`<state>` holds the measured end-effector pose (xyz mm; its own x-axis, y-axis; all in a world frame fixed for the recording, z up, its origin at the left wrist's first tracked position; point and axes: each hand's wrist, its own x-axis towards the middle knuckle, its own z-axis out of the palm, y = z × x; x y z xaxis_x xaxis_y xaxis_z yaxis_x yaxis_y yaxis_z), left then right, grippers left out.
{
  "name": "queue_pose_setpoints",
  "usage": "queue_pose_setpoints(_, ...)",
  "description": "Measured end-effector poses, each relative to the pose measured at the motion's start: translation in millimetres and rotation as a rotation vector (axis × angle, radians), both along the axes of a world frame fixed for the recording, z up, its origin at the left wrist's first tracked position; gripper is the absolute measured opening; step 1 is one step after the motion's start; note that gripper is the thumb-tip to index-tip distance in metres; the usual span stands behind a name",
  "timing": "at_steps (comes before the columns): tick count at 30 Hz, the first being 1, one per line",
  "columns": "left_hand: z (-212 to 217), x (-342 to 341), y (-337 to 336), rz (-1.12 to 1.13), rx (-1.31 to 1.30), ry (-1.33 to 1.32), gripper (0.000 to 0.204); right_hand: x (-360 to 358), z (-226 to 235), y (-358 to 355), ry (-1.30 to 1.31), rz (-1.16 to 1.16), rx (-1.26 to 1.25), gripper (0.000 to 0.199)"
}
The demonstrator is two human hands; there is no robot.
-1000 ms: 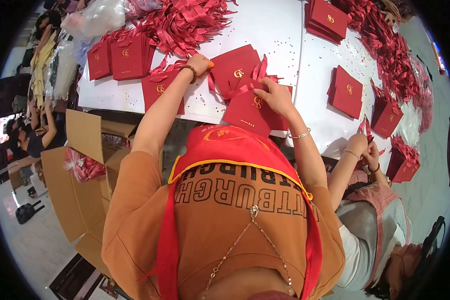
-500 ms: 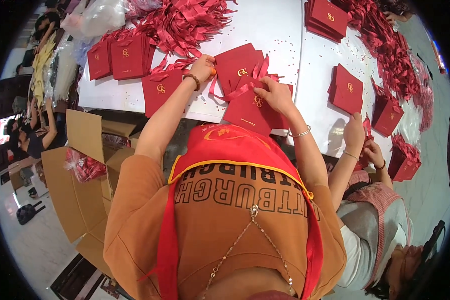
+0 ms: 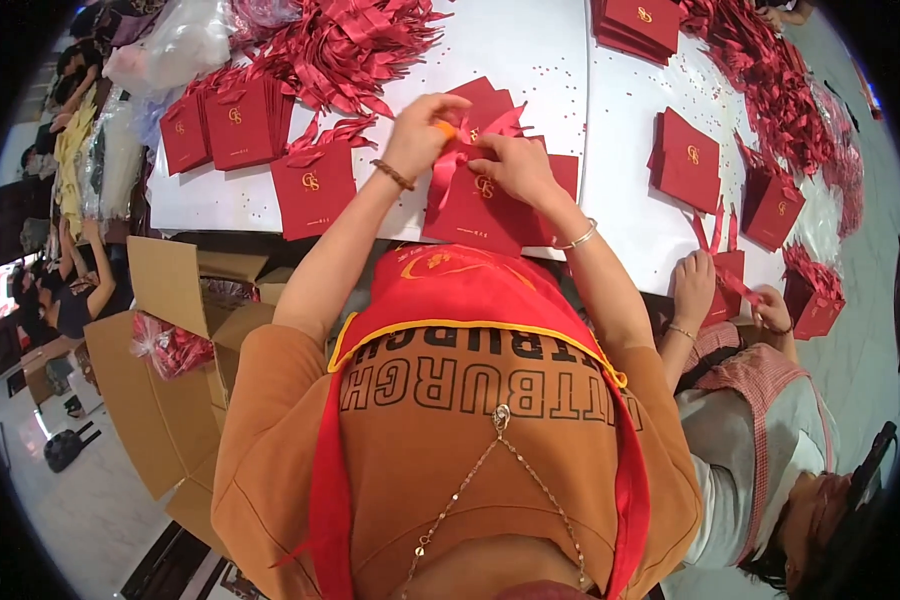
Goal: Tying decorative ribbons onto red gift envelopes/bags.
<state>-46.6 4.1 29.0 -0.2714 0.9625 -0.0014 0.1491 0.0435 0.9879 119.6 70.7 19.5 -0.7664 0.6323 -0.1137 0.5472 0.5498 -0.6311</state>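
A red paper gift bag with gold print lies flat in front of me at the table's near edge, over other red bags. My left hand, with something orange on a finger, pinches a red ribbon above the bag's top edge. From the other side my right hand holds the same ribbon, thumb and fingers pressed together. Both hands nearly meet over the bag, and the fingertips partly hide the ribbon's crossing. Just left of my hands lies another red bag with ribbon at its top.
Upright red bags stand at the left below a heap of red ribbons. An open cardboard box stands left of me. At my right a co-worker's hands handle a ribbon on a red bag. More bags lie there.
My hands have come together over the bag, the left moving right and the right moving left. The ribbon is now drawn up between them. The co-worker's hands have moved lower on their bag.
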Motion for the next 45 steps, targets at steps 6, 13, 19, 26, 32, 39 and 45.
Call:
queue_pose_setpoints(6, -11.3, 22.2, 9.4, -0.174, -0.206, 0.322, 0.036, 12.6, 2.8, -1.9, -0.035, -0.005, 0.331, 0.028)
queue_pose_setpoints(13, -21.8, 13.2, 10.8, -0.273, -0.161, 0.422, 0.036, 43.1, 19.2, -3.4, 0.017, -0.080, 0.143, 0.024)
queue_pose_setpoints(19, -17.9, 25.5, 3.7, -0.171, -0.090, 0.240, 0.030, 49.4, 7.6, 1.7, 0.060, -0.226, -0.346, 0.029)
queue_pose_setpoints(26, 2.8, 35.6, 1.3, -0.255, -0.046, 0.359, 0.018, 54.9, -11.2, 8.3, 0.176, -0.283, -0.682, 0.026)
queue_pose_setpoints(32, -17.0, 45.8, -1.3, -0.190, -0.225, 0.014, 0.013, 54.7, -8.2, 7.6, 0.235, -0.318, -0.850, 0.026)
queue_pose_setpoints(39, -16.9, 55.3, -1.6, -0.146, -0.251, 0.290, 0.015, 52.4, -4.5, 4.0, 0.264, -0.355, -0.760, 0.029)
queue_pose_setpoints(45, -7.2, 59.4, -1.5, -0.172, -0.275, 0.330, 0.016, 54.1, -10.5, 2.0, 0.222, -0.295, -0.583, 0.035)
